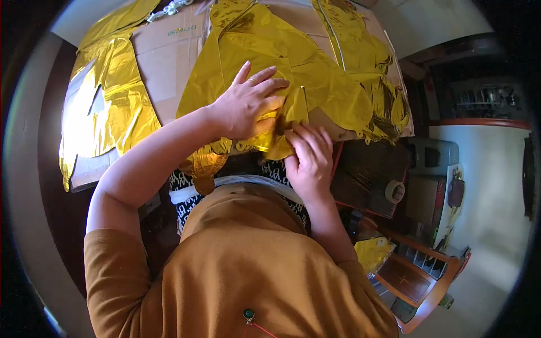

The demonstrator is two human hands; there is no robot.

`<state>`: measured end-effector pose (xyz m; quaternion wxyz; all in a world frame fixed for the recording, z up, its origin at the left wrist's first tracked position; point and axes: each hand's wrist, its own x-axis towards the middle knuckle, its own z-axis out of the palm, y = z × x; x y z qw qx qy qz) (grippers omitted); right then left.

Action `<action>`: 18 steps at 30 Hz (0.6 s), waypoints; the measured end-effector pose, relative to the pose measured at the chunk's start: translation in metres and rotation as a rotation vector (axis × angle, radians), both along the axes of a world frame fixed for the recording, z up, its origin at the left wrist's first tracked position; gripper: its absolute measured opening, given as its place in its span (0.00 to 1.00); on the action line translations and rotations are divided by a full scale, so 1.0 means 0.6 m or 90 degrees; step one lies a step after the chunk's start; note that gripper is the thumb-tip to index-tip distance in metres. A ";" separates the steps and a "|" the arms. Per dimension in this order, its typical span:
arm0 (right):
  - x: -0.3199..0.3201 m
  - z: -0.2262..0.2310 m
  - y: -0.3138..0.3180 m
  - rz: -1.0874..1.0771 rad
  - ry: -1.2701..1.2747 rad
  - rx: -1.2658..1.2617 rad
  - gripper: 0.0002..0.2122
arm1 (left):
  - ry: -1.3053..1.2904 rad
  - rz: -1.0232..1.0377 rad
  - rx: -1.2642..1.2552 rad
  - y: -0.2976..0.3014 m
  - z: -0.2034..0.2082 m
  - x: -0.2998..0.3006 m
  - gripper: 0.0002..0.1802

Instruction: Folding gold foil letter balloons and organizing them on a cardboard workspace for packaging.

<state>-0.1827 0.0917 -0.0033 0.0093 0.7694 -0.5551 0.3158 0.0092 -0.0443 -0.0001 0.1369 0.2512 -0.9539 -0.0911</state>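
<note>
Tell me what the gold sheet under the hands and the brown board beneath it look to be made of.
Gold sheet: likely thin metallised foil film, mirror-shiny, creased with sharp glints. Brown board: apparently corrugated cardboard, matte, with fold lines. The left hand presses the sheet flat; the right hand pinches its lower edge.

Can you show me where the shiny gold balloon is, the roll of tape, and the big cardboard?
Gold balloon (265,50), head view, on its creased foil above the left hand.
Roll of tape (394,191), head view, on the roll's pale outer ring.
Cardboard (169,62), head view, on the bare brown sheet between the foil pieces.
</note>
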 end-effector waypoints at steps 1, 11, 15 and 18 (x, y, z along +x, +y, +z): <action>-0.004 -0.004 0.003 0.019 0.027 0.014 0.18 | -0.010 -0.002 0.002 -0.003 0.001 0.001 0.39; -0.084 0.006 -0.043 0.037 -0.095 0.041 0.14 | 0.095 -0.036 -0.003 -0.011 -0.027 0.014 0.49; -0.077 0.003 -0.061 0.065 0.085 0.105 0.20 | 0.130 -0.077 0.016 -0.018 -0.039 0.018 0.73; -0.074 0.003 -0.063 0.094 0.107 0.142 0.24 | 0.130 -0.091 0.007 -0.021 -0.041 0.020 0.76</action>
